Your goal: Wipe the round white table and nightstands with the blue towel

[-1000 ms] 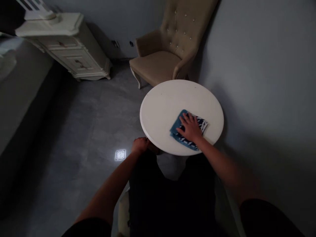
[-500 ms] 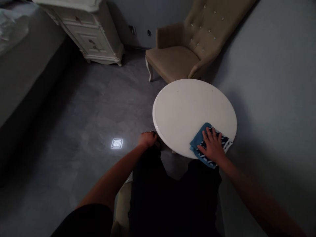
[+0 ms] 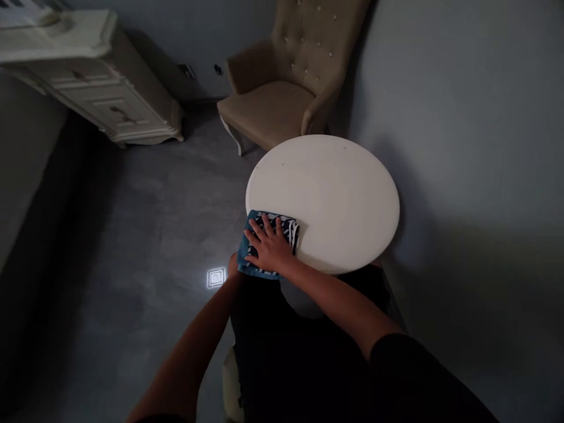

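My right hand [image 3: 269, 248] lies flat with fingers spread on a folded cloth [image 3: 244, 249], blue with a dark and white pattern. It presses the cloth onto the near left edge of a round white table [image 3: 335, 200], and part of the cloth hangs past the rim. My left hand [image 3: 232, 264] is low beside my knee, mostly covered by the cloth, so its fingers are hidden.
Behind the table stands a tan tufted armchair [image 3: 273, 108], close to its far rim. A white carved cabinet [image 3: 118, 111] is at the back left. The grey wall [image 3: 462, 147] runs along the right. A bright square light patch [image 3: 216, 277] shows on the floor.
My right hand has swept the cloth leftward along the near edge, from the table's right side to its left. The view has turned slightly right. My left hand is now largely covered.
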{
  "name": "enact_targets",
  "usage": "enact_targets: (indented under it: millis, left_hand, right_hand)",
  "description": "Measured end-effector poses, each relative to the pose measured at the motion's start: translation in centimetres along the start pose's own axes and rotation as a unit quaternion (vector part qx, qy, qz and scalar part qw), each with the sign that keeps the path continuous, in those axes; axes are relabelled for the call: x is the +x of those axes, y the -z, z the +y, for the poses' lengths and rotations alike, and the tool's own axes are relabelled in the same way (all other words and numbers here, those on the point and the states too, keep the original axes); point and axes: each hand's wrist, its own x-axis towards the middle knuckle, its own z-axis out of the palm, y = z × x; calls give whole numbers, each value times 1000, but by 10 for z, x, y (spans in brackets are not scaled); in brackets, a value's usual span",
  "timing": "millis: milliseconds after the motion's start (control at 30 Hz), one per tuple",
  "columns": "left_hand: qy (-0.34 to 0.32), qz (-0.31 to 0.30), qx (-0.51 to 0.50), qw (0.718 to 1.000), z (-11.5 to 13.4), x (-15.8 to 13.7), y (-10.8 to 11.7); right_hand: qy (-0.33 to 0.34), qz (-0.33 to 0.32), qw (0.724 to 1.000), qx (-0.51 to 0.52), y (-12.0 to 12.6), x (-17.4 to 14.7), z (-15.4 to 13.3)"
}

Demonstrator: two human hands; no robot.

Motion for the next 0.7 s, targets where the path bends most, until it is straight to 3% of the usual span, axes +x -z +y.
enact_targets:
  millis: [100,233,500,600,700]
  left_hand:
    - [-5,-28,33,999,8,1,1]
    - [-9,1,81,997,19,6,-7]
    - [-49,-1,83,995,33,12,-14]
    - [-45,-9,62,997,35,11,-12]
    - [-44,-15,48,998,34,10,-8]
  right_hand:
    - [-1,7,1000,10,7,-33,21]
    - [-30,13,999,-7,22,-103,71]
    - [-103,-45,988,-108,69,-258,242]
    - [-151,-43,978,-138,77,-284,280]
    - [-179,-15,971,-159,74,-281,279]
